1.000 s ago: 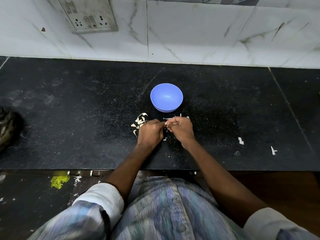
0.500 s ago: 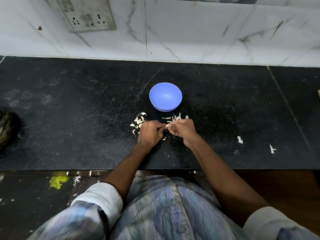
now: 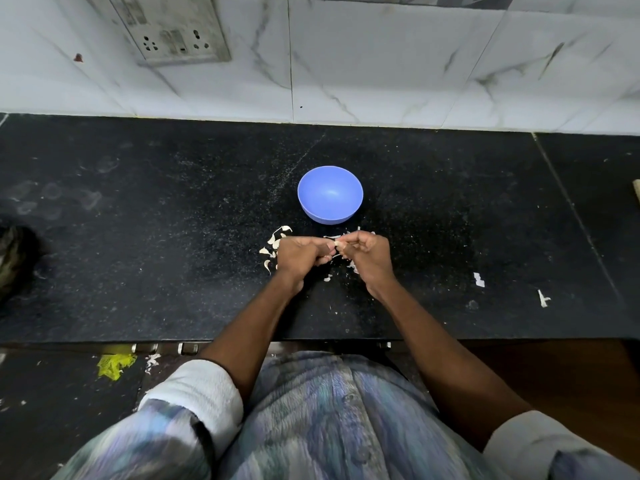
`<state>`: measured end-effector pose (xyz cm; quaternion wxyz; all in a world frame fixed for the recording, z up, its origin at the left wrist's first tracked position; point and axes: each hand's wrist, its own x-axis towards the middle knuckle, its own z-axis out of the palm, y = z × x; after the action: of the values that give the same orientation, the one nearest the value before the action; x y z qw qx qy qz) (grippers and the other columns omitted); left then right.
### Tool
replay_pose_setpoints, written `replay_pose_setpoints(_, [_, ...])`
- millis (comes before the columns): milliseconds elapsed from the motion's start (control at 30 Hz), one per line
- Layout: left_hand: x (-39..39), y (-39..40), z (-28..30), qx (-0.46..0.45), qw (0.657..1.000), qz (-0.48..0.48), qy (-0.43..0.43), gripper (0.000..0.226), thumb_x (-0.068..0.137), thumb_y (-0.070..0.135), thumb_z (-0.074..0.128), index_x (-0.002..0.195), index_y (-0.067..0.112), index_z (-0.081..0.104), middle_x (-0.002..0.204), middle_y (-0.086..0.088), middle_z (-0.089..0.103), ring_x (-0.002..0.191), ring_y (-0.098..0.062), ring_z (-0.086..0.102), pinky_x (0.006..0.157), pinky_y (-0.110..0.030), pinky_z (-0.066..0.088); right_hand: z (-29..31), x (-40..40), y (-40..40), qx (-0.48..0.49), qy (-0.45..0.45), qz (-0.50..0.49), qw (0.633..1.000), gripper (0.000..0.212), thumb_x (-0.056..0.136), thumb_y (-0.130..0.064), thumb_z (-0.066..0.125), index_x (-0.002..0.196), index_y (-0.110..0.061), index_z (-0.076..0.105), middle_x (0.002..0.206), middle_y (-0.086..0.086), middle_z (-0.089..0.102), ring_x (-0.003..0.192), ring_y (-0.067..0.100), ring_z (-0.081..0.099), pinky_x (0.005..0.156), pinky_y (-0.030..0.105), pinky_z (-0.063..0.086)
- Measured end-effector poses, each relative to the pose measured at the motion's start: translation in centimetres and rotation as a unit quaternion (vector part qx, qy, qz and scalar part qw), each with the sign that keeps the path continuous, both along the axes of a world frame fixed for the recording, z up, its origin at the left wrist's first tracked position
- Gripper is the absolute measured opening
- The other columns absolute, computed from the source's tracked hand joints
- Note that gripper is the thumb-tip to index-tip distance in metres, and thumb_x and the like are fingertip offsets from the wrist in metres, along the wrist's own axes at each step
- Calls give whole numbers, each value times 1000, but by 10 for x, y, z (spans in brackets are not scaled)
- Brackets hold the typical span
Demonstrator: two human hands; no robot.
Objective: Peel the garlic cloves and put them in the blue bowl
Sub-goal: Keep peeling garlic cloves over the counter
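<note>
A blue bowl (image 3: 330, 194) stands on the black counter and looks empty. Just in front of it, my left hand (image 3: 300, 254) and my right hand (image 3: 367, 256) meet fingertip to fingertip. Between them they pinch a small pale garlic clove (image 3: 336, 243), mostly hidden by the fingers. A little heap of pale garlic cloves (image 3: 273, 244) lies on the counter left of my left hand. Thin white peel scraps (image 3: 349, 234) lie between my hands and the bowl.
The black counter (image 3: 138, 237) ends at a white tiled wall with a socket plate (image 3: 173, 32). Two white scraps (image 3: 479, 279) lie at the right. A dark object (image 3: 12, 261) sits at the left edge. The counter's front edge runs just below my forearms.
Both hands stay in front of the bowl, working the clove; the fingers have shifted slightly. Nothing has gone into the bowl.
</note>
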<state>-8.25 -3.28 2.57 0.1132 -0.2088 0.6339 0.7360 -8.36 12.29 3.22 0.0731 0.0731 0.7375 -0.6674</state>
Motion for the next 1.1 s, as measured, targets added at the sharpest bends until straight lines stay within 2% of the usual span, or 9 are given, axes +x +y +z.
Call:
replay_pose_setpoints(67, [4,1,-1,29,999,25,-32,15,91,-8,70,96,-2,82,89,-18,80,69,-14,70,66,-20,60,2,-1,-4,-19,-52,-14,998,13,89,9,70,98,2,76,78,8,75,68,10,66,67,20,55])
replay_pose_setpoints(167, [7,-4,-15,-152,984,5,90,10,91,1,78,94,7,85,81,-5,81,65,-6,67,66,-22,57,11,-7,-12,-123,-225,-68,964,13,91,11,64,94,2,73,81,13,72,69,14,64,60,18,55])
replay_pose_setpoints(267, [5,-11,-21,-378,891,-68,241,18,87,4,78,91,20,86,87,7,81,73,-6,72,71,-23,57,16,-12,-15,-219,-356,-86,904,17,99,8,52,94,2,67,83,10,67,72,11,62,56,16,53])
replay_pose_setpoints(400, [2,-15,-22,-504,787,-105,339,24,80,-1,77,89,20,85,90,6,80,80,-16,74,70,-29,60,16,-12,-16,-241,-388,-86,885,24,102,6,48,88,1,67,81,8,66,73,9,60,56,15,52])
replay_pose_setpoints(500, [2,-11,-18,-406,878,-57,245,20,84,2,80,90,19,86,86,6,81,76,-11,74,72,-26,60,7,-6,-19,-173,-268,-98,943,15,93,11,63,90,-1,71,84,13,72,74,15,67,63,19,57])
replay_pose_setpoints(600, [2,-1,-10,-87,992,47,75,9,89,1,80,95,7,84,83,-7,81,72,-14,73,73,-28,63,7,-3,-17,-142,-152,-60,976,15,89,8,71,97,-3,75,90,15,76,78,17,69,77,25,59])
replay_pose_setpoints(767, [6,2,-13,37,996,75,14,11,92,-2,77,101,1,81,97,-15,81,87,-22,74,86,-31,64,11,-7,-15,-239,-207,-84,945,15,95,7,65,107,3,71,90,15,75,78,15,73,79,22,60])
replay_pose_setpoints(967, [12,-2,-13,-18,997,5,74,12,90,12,84,101,7,83,91,-21,79,74,-19,66,73,-29,58,6,0,-14,-47,-133,-60,988,8,98,-5,67,98,-8,75,85,6,77,75,11,69,68,24,58])
replay_pose_setpoints(1100, [13,-4,-8,-98,988,-13,121,13,87,13,87,99,10,85,89,-3,82,83,-17,78,81,-32,63,6,2,-15,2,-105,-26,994,10,95,-4,68,92,-8,76,88,9,79,76,11,69,68,23,57])
